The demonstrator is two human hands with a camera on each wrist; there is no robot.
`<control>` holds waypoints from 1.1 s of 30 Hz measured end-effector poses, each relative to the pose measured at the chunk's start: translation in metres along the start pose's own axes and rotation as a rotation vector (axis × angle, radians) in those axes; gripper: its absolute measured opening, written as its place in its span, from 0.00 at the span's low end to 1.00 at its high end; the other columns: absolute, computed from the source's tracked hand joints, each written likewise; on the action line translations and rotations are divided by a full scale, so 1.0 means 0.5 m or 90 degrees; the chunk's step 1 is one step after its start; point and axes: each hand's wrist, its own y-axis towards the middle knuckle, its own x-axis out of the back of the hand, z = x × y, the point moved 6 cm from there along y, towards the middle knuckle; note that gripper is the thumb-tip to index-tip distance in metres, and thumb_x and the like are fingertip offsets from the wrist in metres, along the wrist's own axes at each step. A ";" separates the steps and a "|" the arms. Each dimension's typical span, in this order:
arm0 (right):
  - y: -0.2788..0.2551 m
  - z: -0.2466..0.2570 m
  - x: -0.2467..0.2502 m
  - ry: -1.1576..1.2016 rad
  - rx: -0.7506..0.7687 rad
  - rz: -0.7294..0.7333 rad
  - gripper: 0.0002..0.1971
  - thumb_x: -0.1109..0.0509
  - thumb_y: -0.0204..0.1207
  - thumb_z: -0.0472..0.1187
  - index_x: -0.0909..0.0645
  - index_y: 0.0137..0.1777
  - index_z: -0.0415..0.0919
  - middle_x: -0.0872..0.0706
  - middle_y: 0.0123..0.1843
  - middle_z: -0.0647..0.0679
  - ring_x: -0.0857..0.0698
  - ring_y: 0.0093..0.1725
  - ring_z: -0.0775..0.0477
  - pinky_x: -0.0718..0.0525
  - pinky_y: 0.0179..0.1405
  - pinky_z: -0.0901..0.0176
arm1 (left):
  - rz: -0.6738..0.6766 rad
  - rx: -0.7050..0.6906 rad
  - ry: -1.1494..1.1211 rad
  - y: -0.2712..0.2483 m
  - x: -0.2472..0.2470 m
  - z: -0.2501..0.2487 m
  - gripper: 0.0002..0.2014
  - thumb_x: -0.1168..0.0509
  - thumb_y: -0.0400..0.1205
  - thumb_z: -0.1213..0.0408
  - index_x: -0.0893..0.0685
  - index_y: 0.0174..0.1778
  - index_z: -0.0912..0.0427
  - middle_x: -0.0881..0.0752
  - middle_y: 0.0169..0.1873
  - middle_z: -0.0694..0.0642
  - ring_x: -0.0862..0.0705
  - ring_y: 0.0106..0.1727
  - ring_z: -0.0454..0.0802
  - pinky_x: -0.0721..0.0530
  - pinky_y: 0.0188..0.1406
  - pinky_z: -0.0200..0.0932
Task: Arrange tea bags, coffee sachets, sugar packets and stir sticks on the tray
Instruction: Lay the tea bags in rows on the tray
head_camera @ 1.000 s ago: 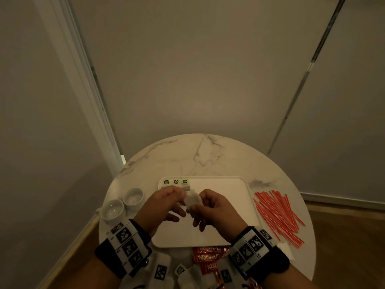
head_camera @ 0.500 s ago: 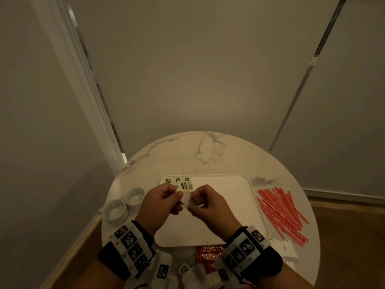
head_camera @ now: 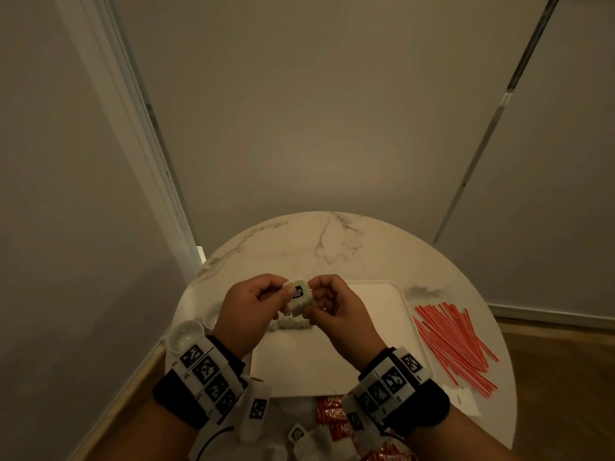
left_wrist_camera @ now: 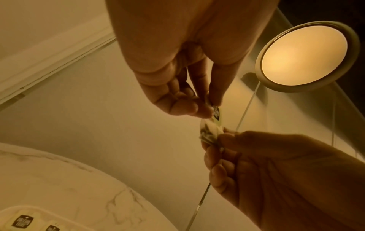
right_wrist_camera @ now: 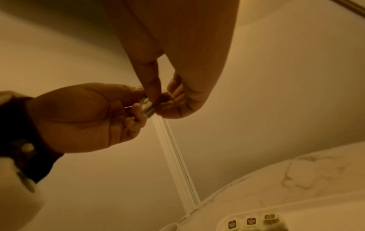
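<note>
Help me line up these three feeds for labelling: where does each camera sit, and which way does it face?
Head: on the head, looking down at the tray; both hands and wristbands show.
Left wrist: on the left wrist, tilted upward along the left hand towards a lamp.
Right wrist: on the right wrist, tilted upward along the right hand at the wall.
Shared: every view shows both hands pinching one tea bag.

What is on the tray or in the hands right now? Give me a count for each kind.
Tea bags: 4 (3 on the tray, 1 pinched between left hand and right hand)
Coffee sachets: 0
Stir sticks: 0
Total: 4
</note>
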 end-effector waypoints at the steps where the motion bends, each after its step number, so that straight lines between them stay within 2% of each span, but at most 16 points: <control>1: 0.001 0.000 -0.002 0.030 -0.018 0.013 0.13 0.29 0.72 0.28 0.21 0.56 0.38 0.13 0.48 0.34 0.13 0.44 0.40 0.15 0.43 0.52 | -0.003 -0.001 0.004 0.001 0.000 -0.001 0.03 0.31 0.78 0.73 0.11 0.43 0.65 0.13 0.26 0.56 0.17 0.26 0.44 0.20 0.27 0.35; 3: 0.001 0.000 -0.002 0.060 -0.036 0.019 0.10 0.32 0.75 0.24 0.19 0.54 0.34 0.11 0.47 0.31 0.13 0.42 0.44 0.16 0.42 0.53 | -0.001 -0.009 0.006 0.002 0.000 -0.007 0.03 0.31 0.78 0.72 0.11 0.43 0.66 0.13 0.28 0.57 0.18 0.26 0.43 0.21 0.27 0.34; 8: 0.000 0.007 0.007 0.073 -0.026 0.004 0.07 0.32 0.76 0.25 0.17 0.53 0.29 0.11 0.43 0.35 0.14 0.39 0.49 0.16 0.40 0.59 | -0.020 -0.043 -0.014 0.000 0.004 -0.023 0.04 0.30 0.77 0.71 0.09 0.41 0.63 0.14 0.36 0.58 0.19 0.30 0.42 0.23 0.29 0.30; 12: -0.002 0.013 0.014 0.066 -0.013 0.004 0.06 0.31 0.78 0.29 0.14 0.51 0.32 0.12 0.43 0.37 0.17 0.38 0.52 0.18 0.38 0.61 | -0.049 -0.036 -0.047 -0.006 0.009 -0.022 0.05 0.31 0.78 0.69 0.10 0.40 0.64 0.15 0.34 0.54 0.20 0.30 0.40 0.23 0.31 0.31; 15: -0.003 0.016 0.009 0.064 0.002 0.042 0.06 0.29 0.76 0.31 0.14 0.51 0.33 0.14 0.42 0.31 0.19 0.37 0.51 0.19 0.36 0.61 | -0.081 -0.057 -0.035 -0.009 0.015 -0.028 0.05 0.31 0.78 0.70 0.10 0.39 0.65 0.16 0.31 0.53 0.21 0.30 0.39 0.23 0.32 0.30; 17: 0.000 0.015 0.009 0.034 0.016 0.033 0.08 0.29 0.73 0.37 0.14 0.50 0.38 0.14 0.43 0.29 0.19 0.37 0.49 0.19 0.36 0.59 | -0.080 -0.068 -0.038 -0.010 0.015 -0.032 0.06 0.32 0.78 0.71 0.11 0.37 0.66 0.17 0.31 0.54 0.21 0.30 0.39 0.23 0.32 0.29; 19: 0.004 0.011 0.012 0.004 0.018 0.027 0.06 0.29 0.75 0.37 0.14 0.50 0.39 0.15 0.40 0.33 0.19 0.36 0.51 0.20 0.36 0.59 | -0.078 -0.077 -0.042 -0.011 0.016 -0.034 0.06 0.32 0.78 0.72 0.11 0.36 0.66 0.17 0.31 0.55 0.21 0.30 0.40 0.23 0.32 0.29; 22: 0.006 0.004 0.002 -0.005 -0.004 0.078 0.06 0.32 0.78 0.28 0.16 0.52 0.32 0.15 0.38 0.43 0.19 0.34 0.55 0.21 0.34 0.64 | -0.097 -0.084 -0.036 -0.009 0.025 -0.028 0.08 0.31 0.77 0.72 0.11 0.34 0.59 0.16 0.30 0.50 0.20 0.31 0.40 0.23 0.32 0.29; 24: 0.010 0.004 0.004 -0.085 0.018 0.058 0.06 0.32 0.79 0.30 0.15 0.51 0.36 0.14 0.37 0.48 0.20 0.34 0.59 0.23 0.34 0.68 | -0.077 -0.091 -0.025 -0.009 0.023 -0.022 0.09 0.30 0.77 0.72 0.11 0.34 0.56 0.16 0.30 0.50 0.20 0.32 0.40 0.23 0.34 0.30; 26: 0.015 0.000 0.003 -0.127 0.026 0.057 0.05 0.30 0.78 0.32 0.14 0.49 0.37 0.15 0.38 0.49 0.20 0.34 0.60 0.23 0.34 0.69 | -0.061 -0.102 0.002 -0.008 0.022 -0.015 0.09 0.30 0.77 0.71 0.11 0.33 0.55 0.16 0.31 0.50 0.19 0.33 0.42 0.23 0.35 0.30; 28: 0.019 -0.013 -0.004 -0.110 -0.002 0.086 0.04 0.28 0.76 0.32 0.14 0.49 0.35 0.16 0.39 0.48 0.21 0.34 0.58 0.23 0.34 0.66 | -0.084 -0.094 0.035 -0.002 0.033 0.000 0.10 0.29 0.77 0.71 0.11 0.33 0.53 0.15 0.31 0.48 0.18 0.34 0.42 0.24 0.36 0.27; 30: 0.022 -0.026 -0.005 -0.117 -0.024 0.083 0.04 0.27 0.76 0.33 0.13 0.49 0.39 0.15 0.39 0.52 0.21 0.33 0.58 0.23 0.34 0.63 | -0.098 -0.078 0.054 0.001 0.043 0.019 0.09 0.29 0.77 0.72 0.11 0.33 0.55 0.15 0.31 0.48 0.18 0.34 0.41 0.24 0.35 0.25; 33: 0.026 -0.055 -0.020 -0.110 -0.072 0.089 0.09 0.26 0.75 0.34 0.13 0.50 0.48 0.12 0.40 0.54 0.20 0.33 0.55 0.19 0.34 0.61 | -0.067 -0.044 0.066 0.003 0.039 0.054 0.06 0.30 0.78 0.73 0.11 0.36 0.64 0.15 0.32 0.54 0.18 0.34 0.40 0.23 0.35 0.26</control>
